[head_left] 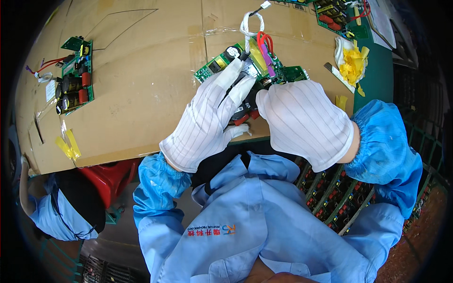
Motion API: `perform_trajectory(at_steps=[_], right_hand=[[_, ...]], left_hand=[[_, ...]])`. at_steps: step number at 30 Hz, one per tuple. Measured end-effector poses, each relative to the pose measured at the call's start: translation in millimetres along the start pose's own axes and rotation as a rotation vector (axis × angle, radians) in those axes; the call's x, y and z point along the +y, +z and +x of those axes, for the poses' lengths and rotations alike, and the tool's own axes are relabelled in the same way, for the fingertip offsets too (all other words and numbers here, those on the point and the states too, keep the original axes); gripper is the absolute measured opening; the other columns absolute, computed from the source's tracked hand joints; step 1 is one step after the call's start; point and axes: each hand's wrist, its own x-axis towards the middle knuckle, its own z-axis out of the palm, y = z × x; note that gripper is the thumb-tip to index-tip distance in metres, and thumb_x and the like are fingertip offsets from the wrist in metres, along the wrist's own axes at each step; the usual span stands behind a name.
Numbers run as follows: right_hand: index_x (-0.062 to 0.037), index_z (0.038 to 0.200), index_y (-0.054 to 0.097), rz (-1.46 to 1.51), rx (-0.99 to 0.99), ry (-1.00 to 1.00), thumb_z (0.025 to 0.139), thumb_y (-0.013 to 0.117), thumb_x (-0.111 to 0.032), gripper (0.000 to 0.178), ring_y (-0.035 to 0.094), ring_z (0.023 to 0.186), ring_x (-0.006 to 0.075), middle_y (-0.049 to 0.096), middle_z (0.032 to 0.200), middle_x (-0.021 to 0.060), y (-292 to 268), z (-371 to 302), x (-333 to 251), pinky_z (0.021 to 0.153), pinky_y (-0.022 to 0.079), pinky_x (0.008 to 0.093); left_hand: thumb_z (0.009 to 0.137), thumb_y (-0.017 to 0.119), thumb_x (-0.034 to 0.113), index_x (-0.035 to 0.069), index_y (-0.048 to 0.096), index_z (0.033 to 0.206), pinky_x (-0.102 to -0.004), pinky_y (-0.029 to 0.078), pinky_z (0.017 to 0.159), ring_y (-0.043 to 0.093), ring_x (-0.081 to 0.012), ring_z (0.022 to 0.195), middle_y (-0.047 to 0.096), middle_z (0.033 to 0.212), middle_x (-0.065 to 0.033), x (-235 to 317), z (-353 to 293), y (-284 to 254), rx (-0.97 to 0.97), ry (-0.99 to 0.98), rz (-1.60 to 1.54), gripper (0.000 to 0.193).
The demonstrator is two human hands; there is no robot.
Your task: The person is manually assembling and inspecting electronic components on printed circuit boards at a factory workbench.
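One green circuit board (252, 69) is at the near side of the cardboard-covered counter (137, 94), where we observe the gloved left hand (205, 115) gripping it, fingers laid across its components and thumb at its near side. We find the gloved right hand (306, 120) curled closed at the board's right end; we cannot tell what it holds. We also record a second board (75, 78) well apart to the left and yellow scraps (353, 66) to the right.
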Motion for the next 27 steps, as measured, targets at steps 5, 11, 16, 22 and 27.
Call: perform_trajectory(at_steps=[5, 11, 16, 22, 27], right_hand=[[-0.0008, 0.082, 0.057, 0.124, -0.102, 0.041, 0.074, 0.062, -0.007, 0.012, 0.061, 0.067, 0.0418, 0.059, 0.07, 0.0169, 3, 6, 15, 0.062, 0.047, 0.0507], [-0.0042, 0.082, 0.057, 0.24, 0.018, -0.079, 0.083, 0.066, -0.01, 0.011, 0.057, 0.073, 0.0421, 0.058, 0.071, 0.0164, 15, 5, 41, 0.066, 0.043, 0.051], [-0.0046, 0.082, 0.058, 0.247, -0.101, -0.002, 0.084, 0.065, -0.011, 0.01, 0.06, 0.074, 0.041, 0.06, 0.073, 0.0163, 1, 4, 39, 0.065, 0.045, 0.0506], [-0.0037, 0.085, 0.058, 0.074, -0.034, -0.017, 0.081, 0.063, -0.01, 0.01, 0.061, 0.069, 0.0376, 0.059, 0.074, 0.0131, -3, -6, 17, 0.063, 0.047, 0.046], [-0.0006, 0.088, 0.061, 0.094, -0.013, 0.008, 0.081, 0.066, -0.012, 0.014, 0.063, 0.071, 0.0397, 0.061, 0.075, 0.0166, -5, 0, 10, 0.065, 0.048, 0.0494]], left_hand=[[0.055, 0.094, 0.013, 0.009, 0.046, 0.152, -0.0493, 0.045, 0.111, 0.048, -0.0431, 0.135, 0.038, 0.158, -0.0198, -2, -1, 0, -0.006, -0.01, 0.004, 0.108], [0.057, 0.093, 0.014, 0.009, 0.046, 0.152, -0.0498, 0.045, 0.11, 0.048, -0.0438, 0.134, 0.038, 0.159, -0.0202, -2, 0, -3, -0.01, -0.008, -0.007, 0.106], [0.058, 0.093, 0.014, 0.009, 0.046, 0.152, -0.0496, 0.045, 0.111, 0.048, -0.044, 0.134, 0.038, 0.159, -0.0201, 0, 1, -4, -0.032, -0.027, 0.003, 0.106], [0.057, 0.096, 0.019, 0.01, 0.047, 0.15, -0.0518, 0.039, 0.116, 0.043, -0.0431, 0.143, 0.038, 0.158, -0.0231, 0, 0, -2, -0.043, -0.04, -0.004, 0.106], [0.058, 0.096, 0.019, 0.01, 0.047, 0.15, -0.0535, 0.037, 0.117, 0.042, -0.0435, 0.143, 0.039, 0.158, -0.0234, 0, 0, -1, -0.036, -0.036, 0.017, 0.105]])
